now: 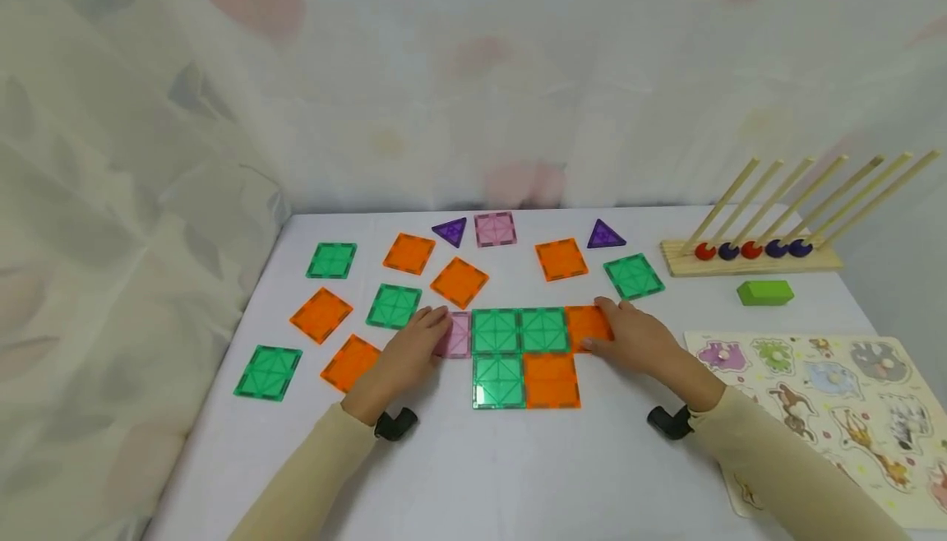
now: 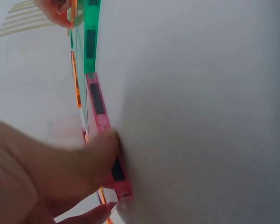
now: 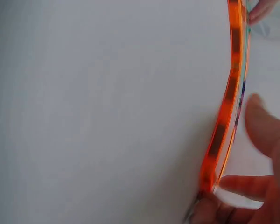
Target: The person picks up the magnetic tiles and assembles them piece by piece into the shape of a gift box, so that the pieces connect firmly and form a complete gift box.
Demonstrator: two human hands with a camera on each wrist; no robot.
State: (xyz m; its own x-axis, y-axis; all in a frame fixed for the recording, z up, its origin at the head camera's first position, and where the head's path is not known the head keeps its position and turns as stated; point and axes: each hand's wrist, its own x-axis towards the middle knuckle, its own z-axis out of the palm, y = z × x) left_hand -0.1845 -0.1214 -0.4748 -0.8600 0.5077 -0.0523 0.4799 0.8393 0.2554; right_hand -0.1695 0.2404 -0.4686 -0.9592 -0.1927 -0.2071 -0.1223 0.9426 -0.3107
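On the white table several square magnetic tiles lie edge to edge: a green tile [image 1: 496, 330], another green tile [image 1: 544, 330], a lower green tile [image 1: 499, 381] and a lower orange tile [image 1: 552, 381]. At the row's left end my left hand [image 1: 403, 358] pinches a pink tile [image 1: 460, 335], its thumb [image 2: 100, 149] over the near edge. My right hand [image 1: 642, 342] touches the orange tile [image 1: 579, 328] at the right end. In the right wrist view its fingers [image 3: 245, 186] reach the tile's outer end while the thumb [image 3: 261, 123] is off the edge.
Loose green, orange and pink tiles and purple triangles [image 1: 606, 234] lie behind and left of the joined ones. At right stand a wooden peg rack [image 1: 762, 263] with red and blue beads, a green block [image 1: 765, 293] and an animal puzzle board [image 1: 806, 360] under the right forearm.
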